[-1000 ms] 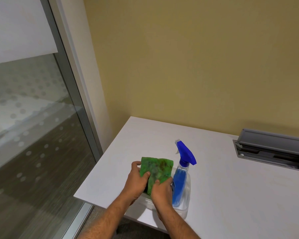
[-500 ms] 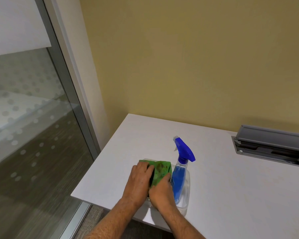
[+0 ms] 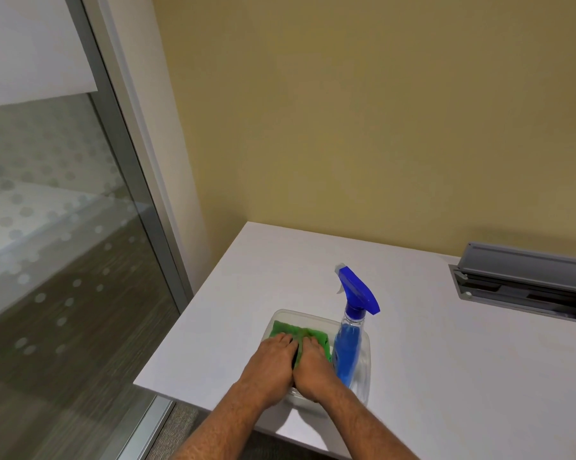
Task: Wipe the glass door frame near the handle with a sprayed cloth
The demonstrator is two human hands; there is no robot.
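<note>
A green cloth [image 3: 285,328] lies inside a clear plastic tub [image 3: 304,316] near the front edge of the white table [image 3: 445,360]. My left hand [image 3: 273,360] and my right hand [image 3: 314,363] rest side by side on the cloth, fingers pressing down on it. A spray bottle [image 3: 349,336] with blue liquid and a blue trigger head stands upright in the tub's right side, just right of my right hand. The glass door with its grey metal frame [image 3: 127,167] stands at the left. No handle is in view.
A grey cable hatch [image 3: 525,283] with its lid up is set into the table at the right. A yellow wall is behind the table. The door's bottom rail [image 3: 147,426] runs along the floor left of the table.
Both hands have lowered the cloth from held up above the tub down into it, and now press flat on it. The camera has tilted slightly.
</note>
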